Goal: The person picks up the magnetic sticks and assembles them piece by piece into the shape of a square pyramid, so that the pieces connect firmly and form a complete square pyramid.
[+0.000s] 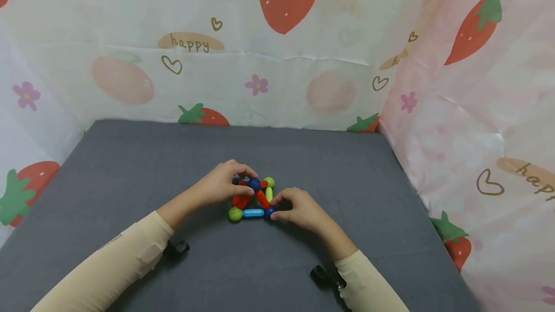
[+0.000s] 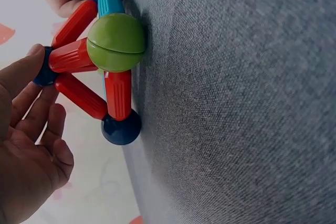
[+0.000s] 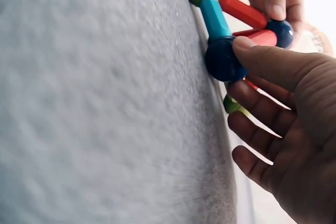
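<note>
A small pyramid of magnetic rods and balls sits on the grey cloth. Its apex is a dark blue ball (image 1: 254,184), which my left hand (image 1: 221,183) pinches between thumb and fingers. Red rods (image 2: 80,94) slope down from that apex to the base. At the front right corner, my right hand (image 1: 301,210) grips another dark blue ball (image 3: 223,59) with thumb and fingertips. A light blue rod (image 1: 253,213) joins this corner to a green ball (image 2: 115,43) at the front left. Behind, a yellow-green rod (image 1: 270,193) meets a second green ball (image 1: 269,182).
Grey cloth (image 1: 208,273) covers the table around the pyramid. A strawberry-print curtain (image 1: 286,81) hangs along the back and both sides. Black straps with small mounts (image 1: 322,276) sit at both sleeved wrists.
</note>
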The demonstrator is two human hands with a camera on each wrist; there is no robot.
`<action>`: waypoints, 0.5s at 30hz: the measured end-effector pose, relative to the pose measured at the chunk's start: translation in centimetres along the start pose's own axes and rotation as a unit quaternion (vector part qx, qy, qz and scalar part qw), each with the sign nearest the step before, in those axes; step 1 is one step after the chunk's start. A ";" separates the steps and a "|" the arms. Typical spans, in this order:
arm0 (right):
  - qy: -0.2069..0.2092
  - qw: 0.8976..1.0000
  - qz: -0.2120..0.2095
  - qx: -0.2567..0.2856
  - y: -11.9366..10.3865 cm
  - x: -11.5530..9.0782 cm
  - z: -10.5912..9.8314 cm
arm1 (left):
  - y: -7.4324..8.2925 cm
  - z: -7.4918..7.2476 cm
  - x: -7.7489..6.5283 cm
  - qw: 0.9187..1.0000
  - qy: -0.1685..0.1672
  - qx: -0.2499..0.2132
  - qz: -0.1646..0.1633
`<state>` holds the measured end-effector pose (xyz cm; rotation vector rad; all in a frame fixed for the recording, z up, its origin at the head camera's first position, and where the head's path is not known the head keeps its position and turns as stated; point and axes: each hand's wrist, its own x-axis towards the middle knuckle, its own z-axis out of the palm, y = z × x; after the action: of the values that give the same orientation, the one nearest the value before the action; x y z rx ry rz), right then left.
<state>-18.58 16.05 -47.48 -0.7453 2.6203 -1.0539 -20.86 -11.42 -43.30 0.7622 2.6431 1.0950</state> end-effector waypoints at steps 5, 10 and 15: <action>-0.003 1.000 -0.007 -0.014 0.0 0.5 -0.2 | 0.0 -0.2 0.1 1.000 0.004 0.006 0.002; -0.008 0.999 -0.024 -0.047 -0.1 0.8 -0.5 | -0.1 -0.2 0.2 1.000 0.007 0.008 0.010; -0.002 0.992 -0.058 -0.112 -0.6 0.8 -0.7 | -0.2 -0.3 0.1 1.000 0.017 0.021 0.015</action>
<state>-19.31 15.66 -46.63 -0.9560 2.7517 -0.7904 -21.12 -11.70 -43.19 0.8007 2.6992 1.0729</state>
